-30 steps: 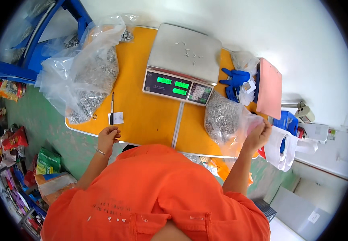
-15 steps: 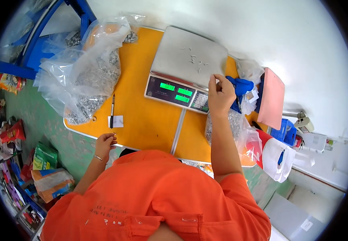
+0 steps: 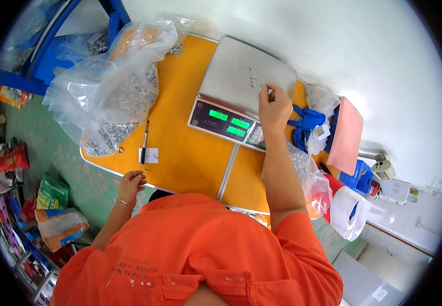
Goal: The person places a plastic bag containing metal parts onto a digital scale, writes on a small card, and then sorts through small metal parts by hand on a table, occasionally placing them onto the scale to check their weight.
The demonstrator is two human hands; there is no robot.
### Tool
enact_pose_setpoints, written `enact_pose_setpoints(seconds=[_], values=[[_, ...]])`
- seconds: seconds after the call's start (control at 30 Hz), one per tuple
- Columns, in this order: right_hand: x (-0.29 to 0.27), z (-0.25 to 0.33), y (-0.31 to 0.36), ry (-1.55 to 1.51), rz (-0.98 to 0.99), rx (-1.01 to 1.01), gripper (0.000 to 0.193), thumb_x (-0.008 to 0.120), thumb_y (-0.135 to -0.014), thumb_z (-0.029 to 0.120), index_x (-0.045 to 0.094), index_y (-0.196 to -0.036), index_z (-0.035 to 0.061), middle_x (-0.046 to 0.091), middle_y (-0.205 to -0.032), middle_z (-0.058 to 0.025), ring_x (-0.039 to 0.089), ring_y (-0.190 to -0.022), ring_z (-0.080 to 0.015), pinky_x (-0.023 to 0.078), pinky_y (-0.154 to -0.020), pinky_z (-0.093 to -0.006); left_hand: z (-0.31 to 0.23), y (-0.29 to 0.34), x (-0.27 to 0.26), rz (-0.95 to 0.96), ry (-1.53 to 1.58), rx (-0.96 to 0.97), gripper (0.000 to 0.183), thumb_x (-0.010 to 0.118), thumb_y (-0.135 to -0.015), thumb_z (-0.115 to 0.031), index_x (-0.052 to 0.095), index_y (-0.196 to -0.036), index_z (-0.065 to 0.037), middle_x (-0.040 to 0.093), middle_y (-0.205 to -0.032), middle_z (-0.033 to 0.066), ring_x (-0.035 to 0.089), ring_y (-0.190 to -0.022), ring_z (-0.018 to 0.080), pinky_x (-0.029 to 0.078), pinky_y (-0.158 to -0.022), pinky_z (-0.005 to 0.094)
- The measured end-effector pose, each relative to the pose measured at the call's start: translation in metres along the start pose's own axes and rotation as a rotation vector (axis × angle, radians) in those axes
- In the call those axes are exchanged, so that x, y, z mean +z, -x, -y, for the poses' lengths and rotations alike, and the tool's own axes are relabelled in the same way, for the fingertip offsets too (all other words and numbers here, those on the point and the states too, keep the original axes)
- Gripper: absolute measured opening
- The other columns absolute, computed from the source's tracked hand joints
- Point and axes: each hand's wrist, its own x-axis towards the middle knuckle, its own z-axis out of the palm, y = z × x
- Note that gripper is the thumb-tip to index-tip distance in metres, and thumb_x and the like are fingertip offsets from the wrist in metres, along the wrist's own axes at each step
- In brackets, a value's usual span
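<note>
Right hand (image 3: 274,108): fingers pinched on small metal parts over scale (image 3: 249,76) pan. Left hand (image 3: 130,184): loosely curled at counter (image 3: 180,148) edge. Risk: parts rolling off the pan.

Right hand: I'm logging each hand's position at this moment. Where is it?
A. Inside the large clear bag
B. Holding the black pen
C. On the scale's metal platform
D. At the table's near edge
C: the right hand is at the near edge of the scale's metal platform, just above the green display.
</note>
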Motion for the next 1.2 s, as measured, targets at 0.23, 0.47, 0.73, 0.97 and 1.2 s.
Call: enact_pose_setpoints(seconds=[0.23,0.47,0.73,0.97,1.2], values=[[0.057,-0.021,-0.034,-0.001,0.158,-0.480,0.027,0.053,-0.076,0.006,0.056,-0.102,0.0017,0.055,-0.106,-0.0173,0.051,-0.102,-0.0302,0.040,-0.087,-0.0383,-0.001,0.000,-0.004,0.012,-0.022,0.007,0.021,0.051,-0.082,-0.010,0.054,-0.100,0.000,0.060,-0.086,0.0077,0.058,-0.071,0.0132,0.046,-0.058,0.0229],[0.080,-0.088,-0.007,0.138,0.057,-0.053,0.044,0.050,-0.082,0.018,0.043,-0.121,0.0020,0.037,-0.126,-0.0233,0.030,-0.122,-0.0367,0.026,-0.099,-0.0443,0.006,0.004,-0.021,-0.053,0.002,-0.017,0.021,0.050,-0.082,-0.009,0.054,-0.100,0.001,0.060,-0.086,0.0078,0.058,-0.069,0.0134,0.046,-0.056,0.0227],[0.116,-0.057,-0.022,0.117,0.291,-0.346,0.024,0.057,-0.078,0.019,0.053,-0.096,0.0031,0.050,-0.102,-0.0191,0.045,-0.098,-0.0370,0.037,-0.086,-0.0420,0.004,-0.002,-0.015,-0.049,0.005,-0.029,0.020,0.050,-0.082,-0.008,0.054,-0.100,0.001,0.060,-0.086,0.0078,0.058,-0.070,0.0137,0.047,-0.055,0.0226],[0.121,-0.075,-0.042,0.140,0.325,-0.573,0.020,0.060,-0.074,0.019,0.051,-0.061,0.0071,0.051,-0.062,-0.0096,0.050,-0.058,-0.0308,0.043,-0.054,-0.0406,0.002,0.000,-0.026,-0.095,-0.008,-0.036,0.020,0.050,-0.082,-0.008,0.054,-0.100,0.000,0.060,-0.087,0.0075,0.058,-0.071,0.0138,0.046,-0.057,0.0230],[0.089,-0.126,-0.061,-1.052,0.260,0.981,0.028,0.051,-0.083,0.034,0.053,-0.071,0.0085,0.050,-0.056,-0.0031,0.054,-0.053,-0.0186,0.037,-0.039,-0.0266,-0.004,0.001,-0.023,-0.064,-0.010,-0.024,0.021,0.051,-0.082,-0.009,0.054,-0.100,0.000,0.060,-0.087,0.0072,0.058,-0.072,0.0138,0.046,-0.058,0.0229]])
